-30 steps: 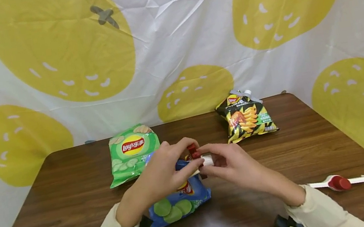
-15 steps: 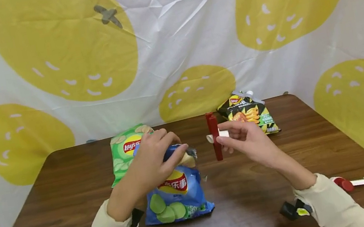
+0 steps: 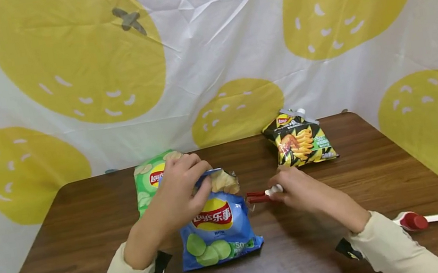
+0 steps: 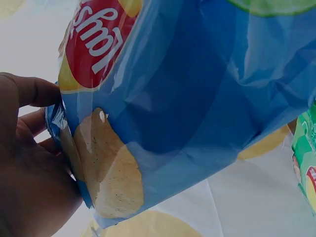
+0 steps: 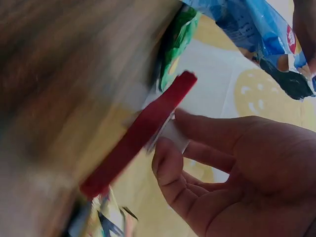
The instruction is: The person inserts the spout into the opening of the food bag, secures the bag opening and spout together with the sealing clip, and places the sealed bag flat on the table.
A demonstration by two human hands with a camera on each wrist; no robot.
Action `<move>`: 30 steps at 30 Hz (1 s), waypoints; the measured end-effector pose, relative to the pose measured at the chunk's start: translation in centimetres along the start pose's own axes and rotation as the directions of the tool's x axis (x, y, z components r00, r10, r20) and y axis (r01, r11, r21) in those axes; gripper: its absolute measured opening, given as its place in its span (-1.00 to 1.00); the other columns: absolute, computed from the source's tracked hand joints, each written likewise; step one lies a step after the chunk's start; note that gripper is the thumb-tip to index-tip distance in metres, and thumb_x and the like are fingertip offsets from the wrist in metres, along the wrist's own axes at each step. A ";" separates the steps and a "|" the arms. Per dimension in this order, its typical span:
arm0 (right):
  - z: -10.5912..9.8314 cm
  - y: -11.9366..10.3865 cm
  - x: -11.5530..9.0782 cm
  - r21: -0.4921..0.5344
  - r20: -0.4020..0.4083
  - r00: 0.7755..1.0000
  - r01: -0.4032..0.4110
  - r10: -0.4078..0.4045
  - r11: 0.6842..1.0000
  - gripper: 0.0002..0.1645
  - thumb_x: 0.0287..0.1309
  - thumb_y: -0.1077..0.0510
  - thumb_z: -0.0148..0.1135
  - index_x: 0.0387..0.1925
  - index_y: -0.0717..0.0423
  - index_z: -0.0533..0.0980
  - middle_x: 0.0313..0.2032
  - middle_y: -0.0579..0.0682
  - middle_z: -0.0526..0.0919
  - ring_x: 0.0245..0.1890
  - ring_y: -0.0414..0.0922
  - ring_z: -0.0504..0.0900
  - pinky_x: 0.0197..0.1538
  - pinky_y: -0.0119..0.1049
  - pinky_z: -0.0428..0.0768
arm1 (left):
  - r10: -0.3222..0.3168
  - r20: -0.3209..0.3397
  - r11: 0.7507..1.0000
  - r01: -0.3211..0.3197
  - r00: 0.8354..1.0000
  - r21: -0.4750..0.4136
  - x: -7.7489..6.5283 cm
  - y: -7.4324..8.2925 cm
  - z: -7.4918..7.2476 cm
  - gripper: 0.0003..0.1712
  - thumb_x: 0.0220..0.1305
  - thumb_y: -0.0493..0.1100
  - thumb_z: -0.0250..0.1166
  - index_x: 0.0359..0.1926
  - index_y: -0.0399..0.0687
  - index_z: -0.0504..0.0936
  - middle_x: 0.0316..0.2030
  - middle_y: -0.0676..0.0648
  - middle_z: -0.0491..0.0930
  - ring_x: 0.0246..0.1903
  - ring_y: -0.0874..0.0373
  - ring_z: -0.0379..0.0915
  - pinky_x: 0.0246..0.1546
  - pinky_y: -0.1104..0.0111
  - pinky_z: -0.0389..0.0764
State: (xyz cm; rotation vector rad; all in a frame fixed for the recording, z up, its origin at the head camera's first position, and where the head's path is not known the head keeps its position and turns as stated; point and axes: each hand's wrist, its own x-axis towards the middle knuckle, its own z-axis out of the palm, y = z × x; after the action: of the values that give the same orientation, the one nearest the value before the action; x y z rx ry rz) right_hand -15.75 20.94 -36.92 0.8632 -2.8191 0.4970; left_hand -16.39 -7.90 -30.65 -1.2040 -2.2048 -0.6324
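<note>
A blue Lay's chip bag [image 3: 218, 241] stands on the table in front of me, its top folded forward. My left hand [image 3: 178, 190] holds the top edge from the left; in the left wrist view the thumb and fingers [image 4: 42, 94] pinch the crumpled rim. Right of the bag, low over the table, my right hand [image 3: 298, 188] pinches the white spout of a red bag clip [image 3: 258, 197]. The clip's red bars point toward the bag, close beside it. In the right wrist view the red bar [image 5: 140, 133] lies slantwise past the fingertips [image 5: 168, 160].
Behind my left hand lies a green Lay's bag [image 3: 144, 189], partly hidden. A black-and-yellow Lay's bag [image 3: 299, 143] with a grey clip [image 3: 298, 116] across its top stands at the back right. A white clip with a red cap [image 3: 414, 221] lies near my right sleeve.
My right hand has drawn the red clip away from the bag's top, then lowered it and tipped it from upright to level. My left hand stays at the bag's top.
</note>
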 end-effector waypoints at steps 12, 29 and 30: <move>-2.8 -0.6 -0.7 -0.040 0.024 1.000 -0.014 0.015 0.999 -0.91 0.12 0.29 0.40 -0.33 0.10 0.63 -0.41 -0.10 0.57 -0.41 -0.19 0.51 -0.34 -0.28 0.52 | 0.015 -0.055 0.999 -0.013 0.998 0.035 -0.8 -0.4 0.5 -0.89 0.26 -0.27 0.18 -0.32 -0.14 0.64 -0.42 0.01 0.56 -0.35 0.11 0.49 -0.28 0.22 0.33; -1.9 -5.8 0.5 0.816 -0.151 0.976 0.035 0.155 0.577 -0.75 0.36 0.24 0.20 0.03 0.20 0.59 -0.22 0.12 0.70 -0.30 -0.07 0.72 -0.26 -0.22 0.69 | 0.045 -0.174 0.999 -0.044 0.984 0.012 -1.1 0.0 0.2 -0.85 0.28 -0.29 0.17 -0.23 -0.22 0.66 -0.33 -0.06 0.61 -0.26 0.06 0.53 -0.25 0.20 0.38; -1.8 -5.9 0.4 0.827 -0.181 0.969 0.058 0.166 0.560 -0.74 0.37 0.26 0.19 0.04 0.22 0.58 -0.21 0.12 0.70 -0.31 -0.06 0.72 -0.25 -0.20 0.69 | 0.043 -0.185 0.999 -0.041 0.982 0.015 -1.1 0.0 0.2 -0.85 0.28 -0.28 0.17 -0.24 -0.22 0.66 -0.33 -0.06 0.61 -0.26 0.06 0.53 -0.24 0.20 0.38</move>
State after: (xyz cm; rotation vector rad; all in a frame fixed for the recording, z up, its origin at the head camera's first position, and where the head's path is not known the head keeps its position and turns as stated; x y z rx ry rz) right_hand -12.67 16.80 -33.54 0.7311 -2.2838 1.9066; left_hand -15.90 -8.47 -31.54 -1.1348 -2.0204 -0.6851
